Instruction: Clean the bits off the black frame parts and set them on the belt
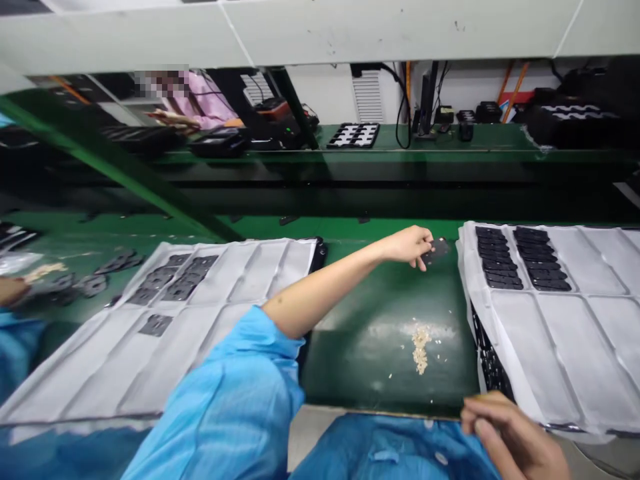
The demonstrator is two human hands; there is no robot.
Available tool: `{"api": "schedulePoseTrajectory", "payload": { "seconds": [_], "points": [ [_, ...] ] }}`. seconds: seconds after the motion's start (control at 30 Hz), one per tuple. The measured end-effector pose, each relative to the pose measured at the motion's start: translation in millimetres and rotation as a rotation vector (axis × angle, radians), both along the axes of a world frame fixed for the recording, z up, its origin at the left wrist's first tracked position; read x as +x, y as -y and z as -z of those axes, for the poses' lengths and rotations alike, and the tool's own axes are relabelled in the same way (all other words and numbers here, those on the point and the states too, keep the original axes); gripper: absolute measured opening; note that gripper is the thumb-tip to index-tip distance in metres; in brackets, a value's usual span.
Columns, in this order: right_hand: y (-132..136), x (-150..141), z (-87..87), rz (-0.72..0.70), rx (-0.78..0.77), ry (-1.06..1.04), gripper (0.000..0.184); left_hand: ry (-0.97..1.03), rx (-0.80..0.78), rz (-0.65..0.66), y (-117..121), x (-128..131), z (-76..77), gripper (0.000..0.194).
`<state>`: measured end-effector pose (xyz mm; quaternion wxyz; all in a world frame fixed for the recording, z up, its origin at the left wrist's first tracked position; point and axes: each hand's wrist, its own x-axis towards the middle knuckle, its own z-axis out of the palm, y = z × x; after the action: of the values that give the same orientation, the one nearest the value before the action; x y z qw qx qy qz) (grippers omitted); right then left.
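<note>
My left hand (407,245) reaches across the green bench and is closed on a small flat black part (437,251), just left of the right tray (575,333). That tray is covered with white cloth and carries two columns of black parts (523,267) at its far left. My right hand (510,437) is low at the bottom right, by the tray's near corner. Its fingers are curled together, and I cannot make out what, if anything, they hold.
A left cloth-covered tray (90,373) holds several black parts (175,280). Beige crumbs (420,347) lie on the green bench (360,347). Loose black parts (107,270) and another person's hand (13,290) are at far left. A person in pink (200,100) works behind.
</note>
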<state>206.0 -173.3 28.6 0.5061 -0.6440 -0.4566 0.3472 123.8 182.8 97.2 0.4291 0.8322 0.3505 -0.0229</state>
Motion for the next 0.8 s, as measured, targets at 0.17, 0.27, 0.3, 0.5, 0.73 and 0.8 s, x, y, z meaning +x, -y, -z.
{"api": "schedulePoseTrajectory", "payload": {
  "seconds": [0.17, 0.27, 0.3, 0.5, 0.73, 0.8],
  "points": [
    [-48.1, -30.4, 12.1, 0.111, 0.154, 0.240, 0.023, 0.173, -0.017, 0.081, 63.9, -69.7, -8.6, 0.014],
    [-56.8, -41.4, 41.9, 0.020, 0.181, 0.471, 0.037, 0.148, 0.135, -0.124, 93.3, -108.0, 16.7, 0.016],
    [-56.3, -44.8, 54.5, -0.018, 0.163, 0.555, 0.045, 0.149, 0.155, -0.206, 103.5, -119.8, 29.4, 0.017],
    [-73.3, -66.3, 103.7, -0.129, -0.003, 0.874, 0.082, 0.308, -0.016, -0.590, 156.1, -158.5, 101.1, 0.028],
    [-142.1, -54.4, 90.2, -0.071, -0.125, 0.892, 0.067, 0.328, 0.032, -0.633, 152.9, -153.8, 110.5, 0.032],
    [-143.5, -40.3, 88.6, 0.003, -0.114, 0.878, 0.068, 0.301, 0.064, -0.636, 151.3, -155.9, 112.9, 0.028]
  ]
}}
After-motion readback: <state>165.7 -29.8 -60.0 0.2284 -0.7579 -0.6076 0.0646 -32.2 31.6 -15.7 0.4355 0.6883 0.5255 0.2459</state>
